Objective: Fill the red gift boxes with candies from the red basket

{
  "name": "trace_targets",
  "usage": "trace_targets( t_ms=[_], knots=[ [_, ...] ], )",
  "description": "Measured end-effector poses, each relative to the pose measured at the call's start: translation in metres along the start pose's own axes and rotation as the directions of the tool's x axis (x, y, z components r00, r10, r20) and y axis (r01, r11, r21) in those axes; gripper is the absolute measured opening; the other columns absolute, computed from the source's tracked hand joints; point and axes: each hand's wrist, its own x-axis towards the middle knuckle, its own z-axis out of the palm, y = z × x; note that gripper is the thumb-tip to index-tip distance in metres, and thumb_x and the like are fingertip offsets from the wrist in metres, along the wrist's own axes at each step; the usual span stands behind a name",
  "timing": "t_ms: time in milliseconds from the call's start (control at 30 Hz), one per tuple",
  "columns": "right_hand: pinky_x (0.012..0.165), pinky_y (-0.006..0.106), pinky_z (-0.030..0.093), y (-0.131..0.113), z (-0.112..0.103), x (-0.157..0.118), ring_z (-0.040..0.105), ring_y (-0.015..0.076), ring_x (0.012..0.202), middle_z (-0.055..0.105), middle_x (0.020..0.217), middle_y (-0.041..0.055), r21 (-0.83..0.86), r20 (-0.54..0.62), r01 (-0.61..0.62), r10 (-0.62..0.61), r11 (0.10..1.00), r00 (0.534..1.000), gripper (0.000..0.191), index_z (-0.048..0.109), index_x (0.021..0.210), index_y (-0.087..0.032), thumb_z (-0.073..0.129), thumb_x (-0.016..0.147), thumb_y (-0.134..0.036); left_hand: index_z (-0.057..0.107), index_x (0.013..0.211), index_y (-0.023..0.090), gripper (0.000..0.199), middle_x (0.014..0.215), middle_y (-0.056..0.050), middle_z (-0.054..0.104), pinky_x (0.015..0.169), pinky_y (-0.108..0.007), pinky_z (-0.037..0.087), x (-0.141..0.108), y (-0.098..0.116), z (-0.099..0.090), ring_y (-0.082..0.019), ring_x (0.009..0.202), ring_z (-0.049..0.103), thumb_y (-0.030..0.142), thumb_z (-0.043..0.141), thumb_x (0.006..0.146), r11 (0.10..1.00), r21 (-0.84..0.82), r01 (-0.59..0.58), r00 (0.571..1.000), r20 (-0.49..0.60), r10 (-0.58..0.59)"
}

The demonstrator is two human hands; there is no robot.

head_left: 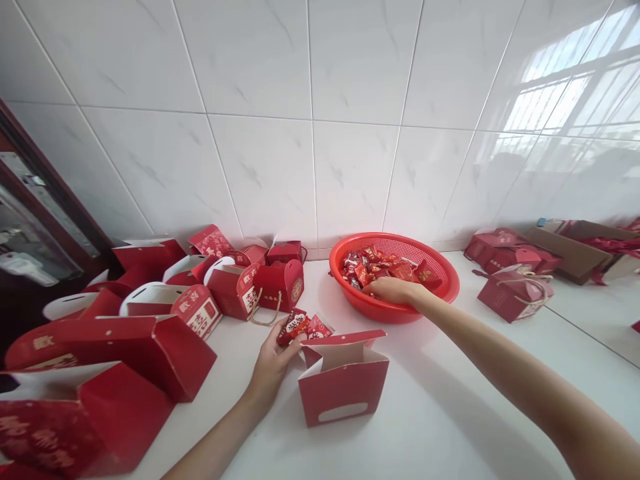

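My left hand (273, 357) is closed on several red candy packets (303, 327), their printed wrappers showing above the fingers. Just to its right an open red gift box (345, 387) stands upright on the white table, its top flaps raised and its inside partly visible. Over at the red plastic basket (453, 287), my right hand (390, 290) reaches down into a pile of wrapped candies (375, 260). Its fingers are hidden among the wrappers, so I cannot see whether they grip any.
Several red gift boxes (190, 360), many with open tops, crowd the left side. Small boxes with rope handles (515, 293) stand at the right. Behind those lies an open cardboard box (570, 250). A white tiled wall (360, 173) rises at the back of the table (450, 413).
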Motion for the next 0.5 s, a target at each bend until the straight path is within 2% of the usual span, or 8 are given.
trace_targets(
  t_ms=[133, 300, 400, 500],
  knots=[
    [0.062, 0.027, 0.034, 0.0021, 0.0027, 0.0002, 0.063, 0.0215, 0.081, 0.072, 0.094, 0.0066, 0.018, -0.117, -0.021, 0.023, 1.000, 0.993, 0.024, 0.072, 0.093, -0.022, 0.055, 0.083, -0.009, 0.059, 0.127, 0.020, 0.085, 0.119, -0.012, 0.076, 0.085, -0.036, 0.057, 0.0017, 0.0001, 0.0007, -0.031, 0.100, 0.074, 0.041, 0.093, 0.052, 1.000, -0.011, 0.009, 1.000, 0.007, -0.009],
    [0.064, 0.026, 0.037, 0.0042, 0.0037, 0.0043, 0.063, 0.0191, 0.082, 0.072, 0.097, 0.0076, 0.087, -0.295, -0.107, 0.128, 0.990, 0.947, 0.032, 0.069, 0.094, -0.018, 0.041, 0.085, -0.004, 0.058, 0.129, 0.019, 0.085, 0.116, -0.012, 0.077, 0.084, -0.037, 0.057, 0.0027, -0.0021, -0.0012, -0.032, 0.101, 0.074, 0.043, 0.092, 0.055, 1.000, -0.003, 0.011, 1.000, 0.022, -0.011],
    [0.066, 0.027, 0.039, 0.0038, 0.0042, 0.0059, 0.064, 0.0220, 0.087, 0.073, 0.100, 0.0107, 0.098, -0.307, -0.117, 0.142, 0.988, 0.941, 0.036, 0.069, 0.103, -0.015, 0.039, 0.087, -0.005, 0.058, 0.129, 0.019, 0.084, 0.114, -0.012, 0.077, 0.084, -0.038, 0.057, 0.0023, -0.0031, -0.0018, -0.032, 0.099, 0.074, 0.041, 0.091, 0.056, 1.000, 0.001, -0.001, 1.000, 0.031, 0.001],
    [0.073, 0.027, 0.043, 0.0012, 0.0022, 0.0065, 0.065, 0.0230, 0.094, 0.073, 0.106, 0.0098, 0.087, -0.222, -0.031, 0.050, 0.996, 0.974, 0.039, 0.069, 0.118, -0.020, 0.047, 0.087, -0.008, 0.058, 0.127, 0.019, 0.081, 0.113, -0.012, 0.077, 0.085, -0.038, 0.056, 0.0023, -0.0031, -0.0015, -0.032, 0.100, 0.074, 0.040, 0.092, 0.056, 1.000, -0.005, -0.011, 0.999, 0.037, 0.011]
  ],
)
